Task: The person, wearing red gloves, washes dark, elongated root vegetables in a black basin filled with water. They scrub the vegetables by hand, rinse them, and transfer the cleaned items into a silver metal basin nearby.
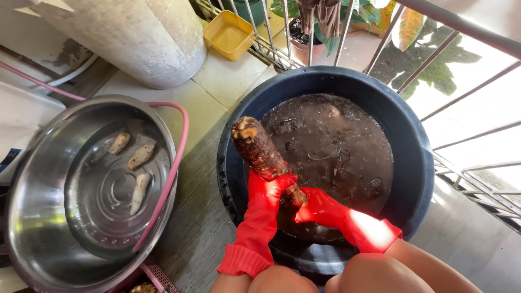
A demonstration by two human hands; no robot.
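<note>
Brown and rough-skinned, a long root [260, 151] slants up over the near rim of a black tub [418, 163] of muddy water. Red-gloved, the left hand [269, 187] wraps its lower half; the right hand [317, 209] closes on its bottom end. Beside it, a steel basin [32, 217] holds three peeled pieces [139, 156], a pink hose [176, 163] across its rim.

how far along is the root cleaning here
Done: three pale peeled roots lie in the steel basin. In hand: both gloved hands, left hand and right hand, hold one brown unpeeled root over the black tub of muddy water. Left: dark lumps in that water.
</note>
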